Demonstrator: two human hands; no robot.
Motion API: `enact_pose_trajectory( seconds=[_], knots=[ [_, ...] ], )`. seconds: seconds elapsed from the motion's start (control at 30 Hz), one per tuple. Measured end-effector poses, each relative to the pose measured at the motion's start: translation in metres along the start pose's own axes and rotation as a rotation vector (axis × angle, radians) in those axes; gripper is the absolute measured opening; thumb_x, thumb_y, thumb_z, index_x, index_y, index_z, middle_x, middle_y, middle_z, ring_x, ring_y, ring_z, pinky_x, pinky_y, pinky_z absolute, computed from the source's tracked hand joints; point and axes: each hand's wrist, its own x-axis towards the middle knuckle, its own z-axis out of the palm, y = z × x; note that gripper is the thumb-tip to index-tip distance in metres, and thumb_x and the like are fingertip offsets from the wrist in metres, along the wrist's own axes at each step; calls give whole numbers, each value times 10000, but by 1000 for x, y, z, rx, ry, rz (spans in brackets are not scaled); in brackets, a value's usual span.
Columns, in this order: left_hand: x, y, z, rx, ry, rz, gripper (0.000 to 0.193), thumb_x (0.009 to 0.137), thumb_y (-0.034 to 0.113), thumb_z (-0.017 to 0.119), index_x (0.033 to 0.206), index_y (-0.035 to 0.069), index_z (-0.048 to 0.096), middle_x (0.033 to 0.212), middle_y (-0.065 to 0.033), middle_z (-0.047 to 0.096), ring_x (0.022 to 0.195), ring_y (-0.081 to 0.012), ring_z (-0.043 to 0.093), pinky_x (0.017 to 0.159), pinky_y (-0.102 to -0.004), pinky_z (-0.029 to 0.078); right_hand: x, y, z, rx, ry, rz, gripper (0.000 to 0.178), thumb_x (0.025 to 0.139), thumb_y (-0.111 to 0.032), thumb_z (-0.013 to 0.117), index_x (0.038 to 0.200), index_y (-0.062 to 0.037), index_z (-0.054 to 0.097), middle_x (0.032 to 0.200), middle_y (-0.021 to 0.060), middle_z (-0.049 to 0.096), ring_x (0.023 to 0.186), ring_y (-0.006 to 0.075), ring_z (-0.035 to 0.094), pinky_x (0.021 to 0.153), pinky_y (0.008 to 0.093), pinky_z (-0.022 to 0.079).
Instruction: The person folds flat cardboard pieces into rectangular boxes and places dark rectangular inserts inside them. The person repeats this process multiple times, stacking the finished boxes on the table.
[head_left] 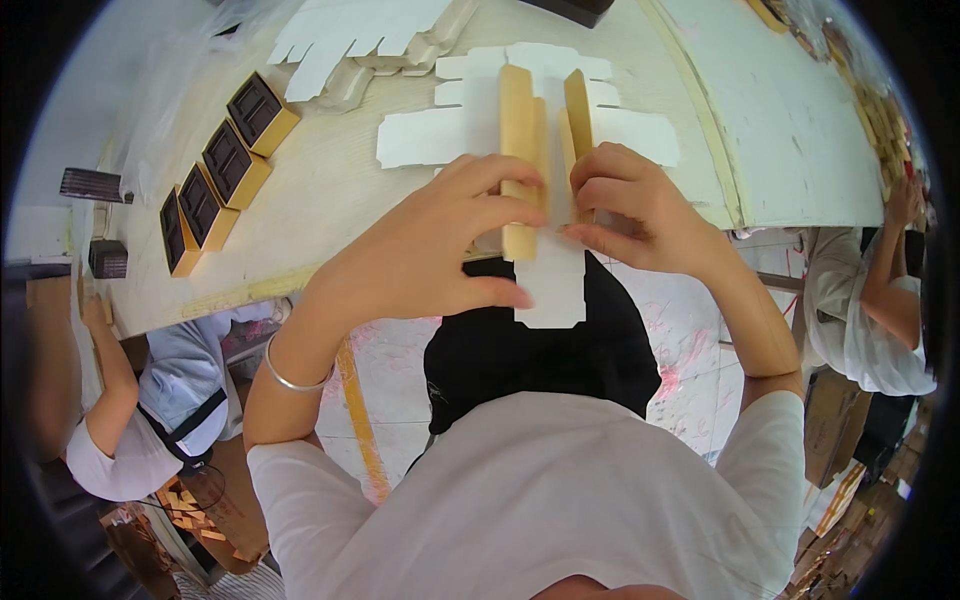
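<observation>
In front of me lies a die-cut cardboard blank [430,140], white side up, with notched flaps spreading left and right. Its near end reaches past the table edge above my lap. Two gold-coloured strips stand up along its middle, a left strip [517,110] and a right strip [577,105]. They look like folded walls, but I cannot tell whether they belong to the blank. My left hand [430,230] has its fingers bent over the left strip, thumb lower by the near end. My right hand [640,205] pinches the near part of the right strip.
Several gold boxes with black inserts [236,162] stand in a slanting row on the table's left. White blanks [350,45] are piled at the far left, and a dark object [575,8] sits at the far edge. Other people work at the left [180,390] and right [870,300].
</observation>
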Motion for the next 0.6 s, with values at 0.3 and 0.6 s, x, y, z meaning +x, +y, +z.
enact_pose_trajectory(
  seconds=[0.3, 0.6],
  knots=[
    [16, -7, 33, 60, 221, -113, 295, 709, 133, 795, 951, 57, 644, 759, -42, 595, 712, -191, 578, 603, -300, 482, 6, -14, 0, 226, -95, 253, 192, 771, 48, 687, 831, -12, 515, 904, 78, 527, 816, 252, 526, 693, 318, 467],
    [9, 3, 44, -141, 335, -288, 119, 772, 155, 738, 798, 70, 660, 714, -68, 599, 586, -208, 573, 555, -295, 457, -7, -38, -8, -191, -57, 41, 368, 706, -12, 732, 1051, -31, 606, 1269, 156, 507, 926, 310, 566, 797, 367, 485]
  ],
)
